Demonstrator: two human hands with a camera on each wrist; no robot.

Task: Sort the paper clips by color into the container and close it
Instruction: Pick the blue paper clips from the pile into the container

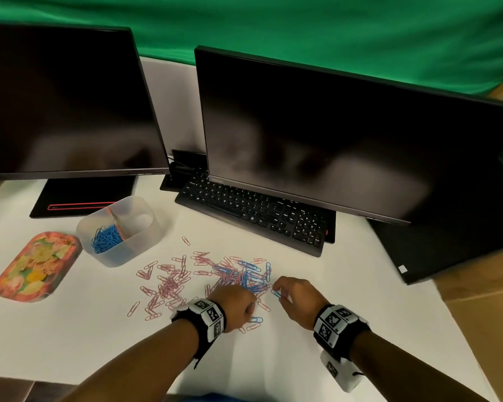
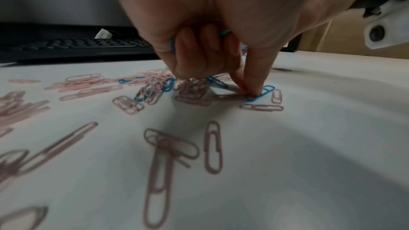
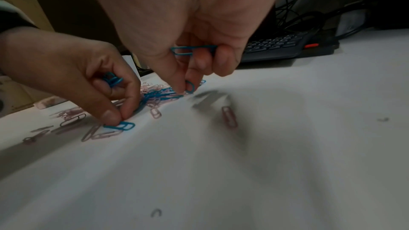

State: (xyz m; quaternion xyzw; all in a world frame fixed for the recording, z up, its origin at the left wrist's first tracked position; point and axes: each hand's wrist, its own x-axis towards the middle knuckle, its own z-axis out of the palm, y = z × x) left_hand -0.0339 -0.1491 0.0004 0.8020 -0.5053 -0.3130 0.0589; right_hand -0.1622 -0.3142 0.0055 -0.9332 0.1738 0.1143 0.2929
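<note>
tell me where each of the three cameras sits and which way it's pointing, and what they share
Head: worn on the head, looks forward and down at the table, monitors, container and lid; both forearms and hands show.
Left wrist: low over the table, looks along the left hand toward the keyboard.
Right wrist: looks along the right hand, whose grip pinches a blue clip; the left hand shows too.
Shared: both wrist views show the left hand's pinched blue clip and the pink clips.

No lettering is legible; keyboard key legends are too blurred.
</note>
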